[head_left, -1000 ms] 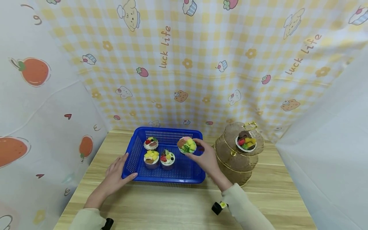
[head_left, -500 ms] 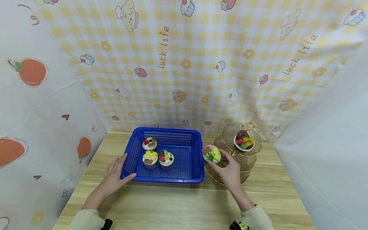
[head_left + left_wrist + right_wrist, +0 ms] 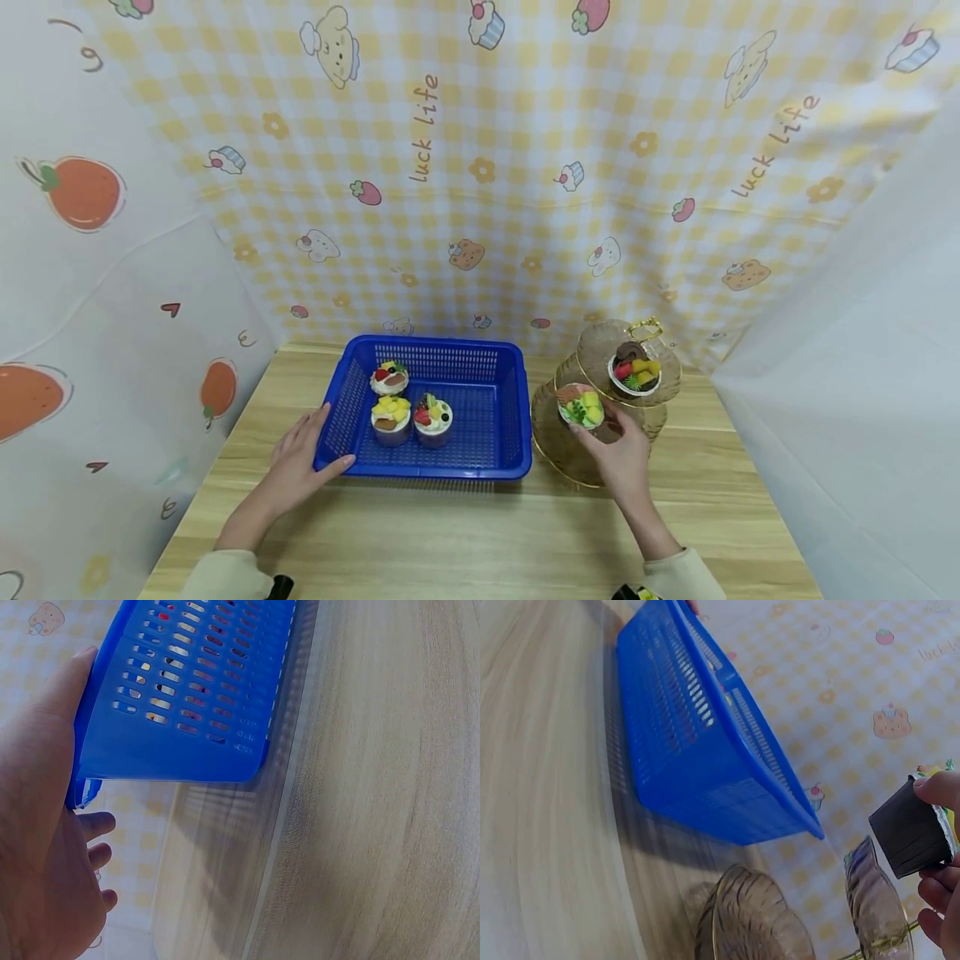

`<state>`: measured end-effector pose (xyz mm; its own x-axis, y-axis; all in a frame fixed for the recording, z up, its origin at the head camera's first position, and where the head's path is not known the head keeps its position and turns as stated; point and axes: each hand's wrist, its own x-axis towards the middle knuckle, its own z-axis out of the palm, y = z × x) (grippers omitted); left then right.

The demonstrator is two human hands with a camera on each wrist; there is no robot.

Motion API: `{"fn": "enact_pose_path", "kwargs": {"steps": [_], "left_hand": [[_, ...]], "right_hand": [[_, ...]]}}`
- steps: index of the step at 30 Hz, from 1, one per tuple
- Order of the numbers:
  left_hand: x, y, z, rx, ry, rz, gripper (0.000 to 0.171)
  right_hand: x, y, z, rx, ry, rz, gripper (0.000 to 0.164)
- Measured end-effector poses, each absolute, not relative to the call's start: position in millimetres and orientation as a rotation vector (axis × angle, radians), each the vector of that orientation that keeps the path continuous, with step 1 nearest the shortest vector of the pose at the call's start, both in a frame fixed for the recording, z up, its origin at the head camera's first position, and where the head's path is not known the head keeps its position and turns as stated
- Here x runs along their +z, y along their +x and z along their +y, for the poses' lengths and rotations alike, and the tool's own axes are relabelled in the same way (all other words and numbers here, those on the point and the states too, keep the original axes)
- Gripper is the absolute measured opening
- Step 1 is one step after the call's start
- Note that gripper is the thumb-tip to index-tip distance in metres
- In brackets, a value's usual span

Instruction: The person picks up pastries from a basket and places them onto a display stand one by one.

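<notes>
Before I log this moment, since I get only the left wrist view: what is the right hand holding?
Observer: The right hand holds a yellow-and-green-topped cupcake.
Operator: Through the slots of the blue basket I glimpse only bits of colour. What's inside?
Observer: Three cupcakes, as the head view shows.
Operator: Any others about?
Observer: Yes, a dark cupcake sits on the top tier of a stand.

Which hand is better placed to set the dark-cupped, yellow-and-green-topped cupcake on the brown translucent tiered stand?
Likely the right hand: it grips that cupcake close to the tiered stand. The left hand rests at the left end of the blue perforated plastic basket, farther away.
</notes>
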<state>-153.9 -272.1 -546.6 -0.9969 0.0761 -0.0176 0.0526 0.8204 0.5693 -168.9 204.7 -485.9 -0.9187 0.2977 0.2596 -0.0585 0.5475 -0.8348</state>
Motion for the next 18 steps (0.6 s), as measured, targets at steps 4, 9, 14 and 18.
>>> {"fn": "enact_pose_path", "kwargs": {"steps": [4,9,14,18], "left_hand": [[-547,-154,-273,0.93,0.101,2.955,0.102],[-546,-154,-272,0.928,0.096,2.952,0.102],[-546,-154,-273,0.936,0.103,2.952,0.102],[-547,-154,-273,0.939,0.108,2.955,0.102]], "right_hand": [[-489,-172,209,1.308,-0.25,-2.441,0.058],[-491,-178,214,1.266,-0.267,-2.421,0.055],[-492,-184,218,1.265,-0.281,-2.399,0.051],[-492,-189,220,1.262,-0.299,-2.395,0.05]]}}
